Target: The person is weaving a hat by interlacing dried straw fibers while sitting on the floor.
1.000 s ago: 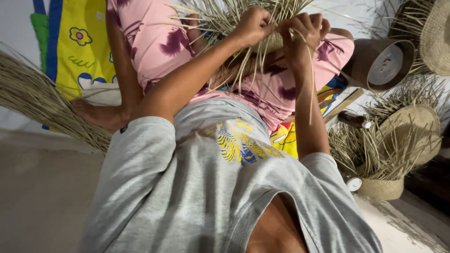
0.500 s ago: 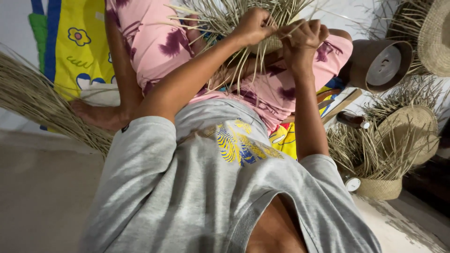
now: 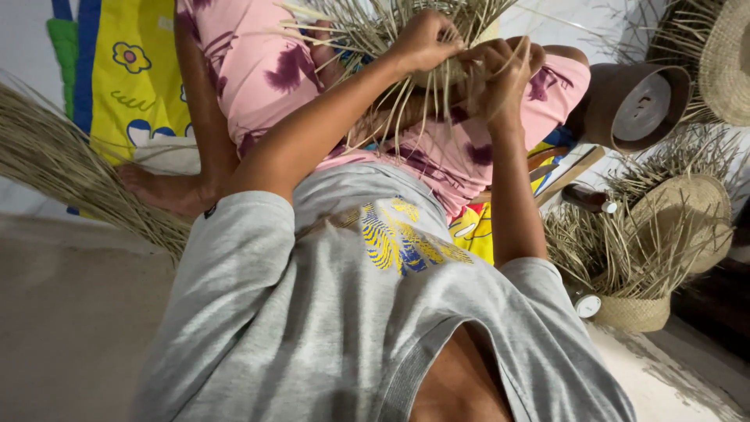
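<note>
A half-woven straw piece (image 3: 375,31) with many loose pale strands lies on my lap, over pink patterned cloth (image 3: 258,70). My left hand (image 3: 426,39) is closed on its woven edge, pinching strands. Close beside it, my right hand (image 3: 500,66) grips other strands, which run between its fingers. The two hands almost touch. My grey shirt (image 3: 351,312) fills the lower part of the view, and the middle of the woven piece is hidden behind my hands.
A bundle of long dry straw (image 3: 70,180) fans out at the left beside my bare foot (image 3: 160,187). At the right stand a brown cylinder block (image 3: 633,101), an unfinished straw hat (image 3: 648,250) with loose ends and a woven hat (image 3: 726,62). A yellow printed mat (image 3: 141,70) lies underneath.
Both hands stay on the straw piece. My right hand has shifted slightly and worked the strands; the arms have hardly moved.
</note>
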